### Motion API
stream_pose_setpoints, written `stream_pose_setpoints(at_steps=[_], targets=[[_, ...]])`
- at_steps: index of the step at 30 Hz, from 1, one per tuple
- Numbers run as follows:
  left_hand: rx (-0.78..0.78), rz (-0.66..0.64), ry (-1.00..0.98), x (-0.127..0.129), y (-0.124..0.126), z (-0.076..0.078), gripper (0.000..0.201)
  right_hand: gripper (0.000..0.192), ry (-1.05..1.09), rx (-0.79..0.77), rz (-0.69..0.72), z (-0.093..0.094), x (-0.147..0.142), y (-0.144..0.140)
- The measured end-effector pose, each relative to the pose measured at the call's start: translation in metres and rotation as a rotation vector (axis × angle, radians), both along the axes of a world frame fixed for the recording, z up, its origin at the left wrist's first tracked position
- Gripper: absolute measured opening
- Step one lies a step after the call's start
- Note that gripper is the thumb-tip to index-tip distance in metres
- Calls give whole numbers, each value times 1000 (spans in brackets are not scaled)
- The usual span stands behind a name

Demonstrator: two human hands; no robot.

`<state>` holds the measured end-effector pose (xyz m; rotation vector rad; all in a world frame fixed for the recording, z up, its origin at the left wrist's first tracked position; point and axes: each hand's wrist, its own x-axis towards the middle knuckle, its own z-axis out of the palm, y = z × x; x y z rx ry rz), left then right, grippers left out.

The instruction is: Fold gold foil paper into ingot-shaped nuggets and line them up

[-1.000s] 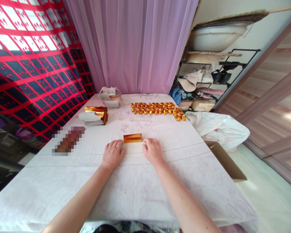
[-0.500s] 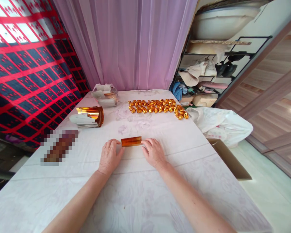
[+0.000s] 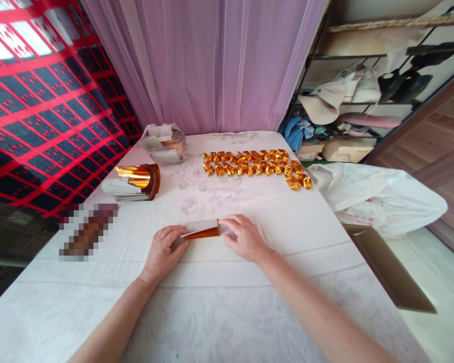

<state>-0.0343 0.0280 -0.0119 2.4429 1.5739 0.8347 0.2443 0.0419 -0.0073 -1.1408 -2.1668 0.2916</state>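
Observation:
A small gold foil paper (image 3: 203,230), white on its back, lies partly folded on the white tablecloth (image 3: 212,302) between my hands. My left hand (image 3: 162,251) pinches its left end with the fingertips. My right hand (image 3: 242,237) presses and folds its right end. Beyond them, several folded gold paper pieces (image 3: 255,165) sit in rows near the table's far edge. A curled stack of gold foil sheets (image 3: 134,181) lies to the far left.
A clear plastic bag of papers (image 3: 163,142) sits at the far left corner. A blurred dark object (image 3: 87,233) lies left of my hands. A white plastic bag (image 3: 382,194) and a cardboard box (image 3: 389,269) are off the table's right edge. A purple curtain hangs behind.
The foil paper went from a flat gold strip to being folded over, showing its white back. Both hands closed in on its ends. The camera tilted closer to the table.

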Motion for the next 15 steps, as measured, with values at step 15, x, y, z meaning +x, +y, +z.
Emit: stream_pose_setpoints(at_steps=[15], targets=[[-23, -184, 45, -7, -4, 3, 45, 31, -206, 75, 100, -4, 2, -7]])
